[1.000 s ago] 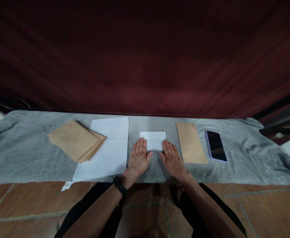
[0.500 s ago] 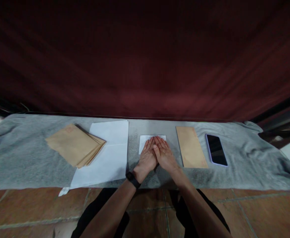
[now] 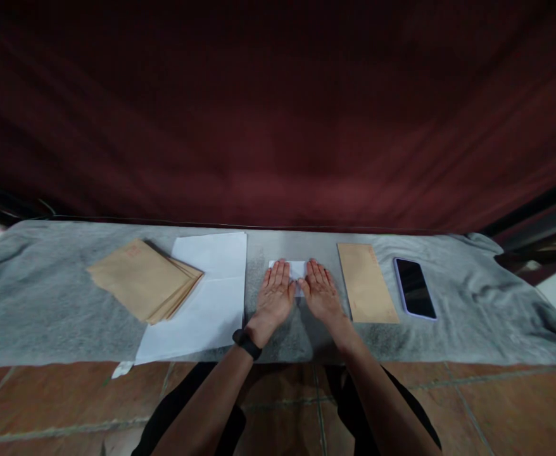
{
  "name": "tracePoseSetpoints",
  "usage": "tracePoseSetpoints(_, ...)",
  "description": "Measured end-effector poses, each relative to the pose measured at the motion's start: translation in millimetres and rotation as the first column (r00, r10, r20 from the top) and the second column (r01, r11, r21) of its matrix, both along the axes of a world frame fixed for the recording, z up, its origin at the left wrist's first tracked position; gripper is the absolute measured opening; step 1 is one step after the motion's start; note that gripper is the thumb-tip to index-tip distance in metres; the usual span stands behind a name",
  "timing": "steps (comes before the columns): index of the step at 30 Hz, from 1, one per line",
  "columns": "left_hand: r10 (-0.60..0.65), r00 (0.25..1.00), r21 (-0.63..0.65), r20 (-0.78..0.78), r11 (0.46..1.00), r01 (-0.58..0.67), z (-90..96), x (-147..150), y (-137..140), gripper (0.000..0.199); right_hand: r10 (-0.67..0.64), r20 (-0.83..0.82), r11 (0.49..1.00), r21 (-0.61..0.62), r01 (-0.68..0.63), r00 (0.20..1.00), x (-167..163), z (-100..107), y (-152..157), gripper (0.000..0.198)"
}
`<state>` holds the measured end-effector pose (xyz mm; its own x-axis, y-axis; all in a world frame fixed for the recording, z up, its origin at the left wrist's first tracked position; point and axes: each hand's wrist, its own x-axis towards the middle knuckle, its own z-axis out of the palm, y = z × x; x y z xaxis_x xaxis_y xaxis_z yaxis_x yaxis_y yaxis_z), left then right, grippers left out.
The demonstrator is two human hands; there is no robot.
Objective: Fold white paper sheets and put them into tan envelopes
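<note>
A small folded white paper (image 3: pixel 297 270) lies on the grey cloth in front of me, partly covered by both hands. My left hand (image 3: pixel 276 294) rests flat on its left part, fingers stretched forward. On the right part lies my right hand (image 3: pixel 322 292), also flat with its fingers out. Between the two hands a strip of the paper shows, and the thumbs point in toward it. A single brown envelope (image 3: pixel 368 285) lies just right of my right hand.
To the left, a stack of brown envelopes (image 3: pixel 140 278) overlaps large white paper sheets (image 3: pixel 216 291). A phone (image 3: pixel 415 288) in a purple case lies at the right. Grey cloth (image 3: pixel 477 297) covers the narrow surface, and a dark red curtain (image 3: pixel 278 139) hangs behind it.
My hands have moved apart, left hand to the left and right hand to the right, from the middle of the small paper toward its sides. The middle of the paper is now uncovered.
</note>
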<state>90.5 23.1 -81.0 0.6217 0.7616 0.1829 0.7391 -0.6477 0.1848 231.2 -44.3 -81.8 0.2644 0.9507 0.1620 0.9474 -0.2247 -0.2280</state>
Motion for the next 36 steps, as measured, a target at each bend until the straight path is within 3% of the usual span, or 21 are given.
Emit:
tracePoseSetpoints(5,0.033,0.999,-0.003,-0.003,0.999,-0.033,1.0,-10,0,0.061,-0.056,0.032,0.991,0.122,0.052,0.998,8,-4,-8,0.057)
tracePoseSetpoints(9,0.065,0.998,-0.001,-0.006,0.998,-0.065,2.6,-15,-1,0.061,-0.138,0.002,0.977,0.166,0.135,0.99,11,7,-12,0.049)
tracePoseSetpoints(15,0.07,0.997,-0.011,-0.026,0.997,-0.07,5.8,-17,-2,0.062,-0.26,-0.131,0.963,0.033,0.266,0.957,8,23,-9,0.032)
tracePoseSetpoints(19,0.068,0.998,-0.009,-0.019,0.998,-0.068,5.4,-17,-2,0.062,-0.326,-0.343,0.944,-0.059,0.326,0.881,9,26,-6,0.029)
tracePoseSetpoints(22,0.066,0.997,-0.047,0.047,0.997,-0.064,10.7,-17,-1,0.06,-0.231,-0.565,0.957,0.015,0.29,0.792,13,34,-3,0.024)
tracePoseSetpoints(25,0.065,0.966,-0.157,0.25,0.987,-0.026,26.5,-14,-2,0.057,-0.037,-0.683,0.922,0.259,0.289,0.73,16,51,-4,0.027)
tracePoseSetpoints(27,0.064,0.891,-0.29,0.45,0.954,0.078,40.7,-10,-7,0.057,0.027,-0.627,0.868,0.401,0.293,0.778,13,64,-8,0.03)
tracePoseSetpoints(30,0.224,0.679,-0.536,0.699,0.793,0.29,58.2,0,-19,0.058,0.087,-0.433,0.878,0.458,0.136,0.897,-1,77,-17,0.031)
tracePoseSetpoints(33,0.477,0.462,-0.658,0.748,0.622,0.424,64.8,7,-28,0.054,0.203,-0.25,0.911,0.403,-0.089,0.947,-20,80,-26,0.033)
tracePoseSetpoints(36,0.622,0.341,-0.704,0.705,0.554,0.444,62.6,8,-26,0.048,0.341,-0.129,0.895,0.349,-0.279,0.931,-32,78,-28,0.038)
